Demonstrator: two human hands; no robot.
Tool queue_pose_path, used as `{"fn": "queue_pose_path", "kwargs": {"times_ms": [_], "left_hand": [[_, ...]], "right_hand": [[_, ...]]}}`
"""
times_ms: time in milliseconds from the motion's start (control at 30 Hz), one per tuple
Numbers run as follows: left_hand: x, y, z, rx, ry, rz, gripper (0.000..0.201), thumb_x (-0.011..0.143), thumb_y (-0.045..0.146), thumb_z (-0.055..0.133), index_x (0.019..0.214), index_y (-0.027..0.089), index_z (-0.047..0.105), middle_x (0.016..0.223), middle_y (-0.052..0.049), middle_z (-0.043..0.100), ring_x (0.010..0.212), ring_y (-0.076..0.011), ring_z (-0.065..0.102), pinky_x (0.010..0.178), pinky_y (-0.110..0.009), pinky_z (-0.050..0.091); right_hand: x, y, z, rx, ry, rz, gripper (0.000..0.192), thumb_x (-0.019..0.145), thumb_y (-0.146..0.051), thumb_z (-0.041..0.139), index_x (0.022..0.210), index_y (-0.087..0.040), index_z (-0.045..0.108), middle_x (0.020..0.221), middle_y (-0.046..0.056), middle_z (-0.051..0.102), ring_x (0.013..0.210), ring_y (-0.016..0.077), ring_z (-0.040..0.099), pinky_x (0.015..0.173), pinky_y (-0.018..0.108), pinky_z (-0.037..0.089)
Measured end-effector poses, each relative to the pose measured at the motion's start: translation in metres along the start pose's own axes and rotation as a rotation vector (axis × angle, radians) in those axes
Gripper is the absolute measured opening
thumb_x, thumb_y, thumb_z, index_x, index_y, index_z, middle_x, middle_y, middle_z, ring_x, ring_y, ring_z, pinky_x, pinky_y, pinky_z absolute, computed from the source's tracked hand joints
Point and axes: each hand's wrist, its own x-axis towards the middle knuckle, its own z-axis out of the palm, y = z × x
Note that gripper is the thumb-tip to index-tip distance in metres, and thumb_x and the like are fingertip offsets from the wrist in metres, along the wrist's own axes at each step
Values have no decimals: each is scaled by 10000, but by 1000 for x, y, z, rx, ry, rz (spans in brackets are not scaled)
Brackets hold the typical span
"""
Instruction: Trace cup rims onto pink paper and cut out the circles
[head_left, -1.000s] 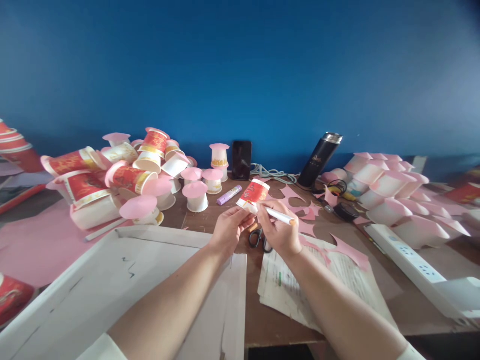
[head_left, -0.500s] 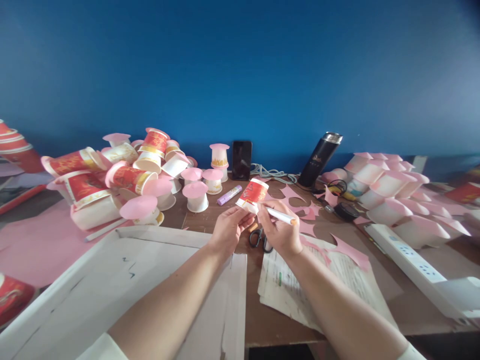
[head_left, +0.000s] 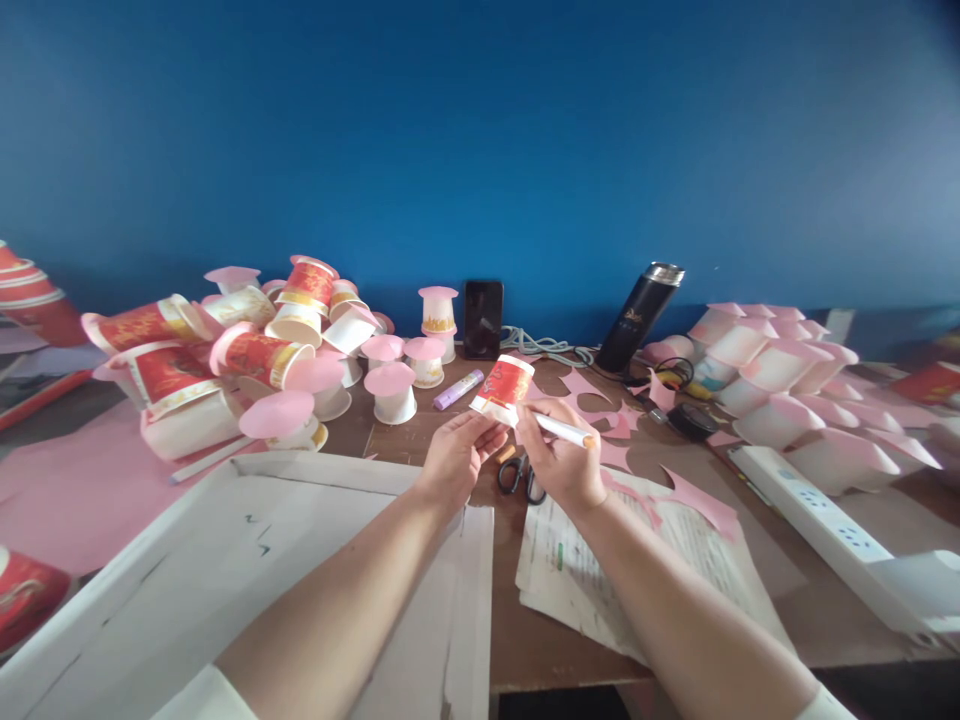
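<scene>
Red and white with gold print, a paper cup [head_left: 507,385] is tilted in front of me, its base toward the upper right. My left hand [head_left: 459,455] pinches it by the lower rim. In my right hand [head_left: 559,455] is a white marker [head_left: 561,430] with an orange end, held like a pen; its tip is hidden behind the fingers, close to the cup's rim. Just below and between the hands lie black-handled scissors [head_left: 513,476], partly covered by the right hand. A purple glue stick [head_left: 458,390] rests on the table left of the cup.
Cups with pink paper discs [head_left: 259,355] are heaped at left; white cups [head_left: 780,370] pile up at right. A phone [head_left: 483,318] and black flask [head_left: 640,318] stand by the wall. Nearby are pink scraps [head_left: 699,503], printed sheets [head_left: 570,560], a power strip [head_left: 810,505] and a white box lid [head_left: 300,540].
The cup has shifted very slightly to the left and up, with both hands still holding the same things. Everything else stays in place.
</scene>
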Motion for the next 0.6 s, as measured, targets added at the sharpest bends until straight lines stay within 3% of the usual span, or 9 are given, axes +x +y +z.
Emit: {"fn": "queue_pose_path", "kwargs": {"times_ms": [600], "left_hand": [[0,1,0,-43,34,3,164,614,189,778,690,115,652,724,-29,664,720,-111,629,810,-273,483]], "right_hand": [[2,2,-1,-20,3,3,118,871,-277,549,843,-203,636,778,32,677,722,160,646,658,264,500]]}}
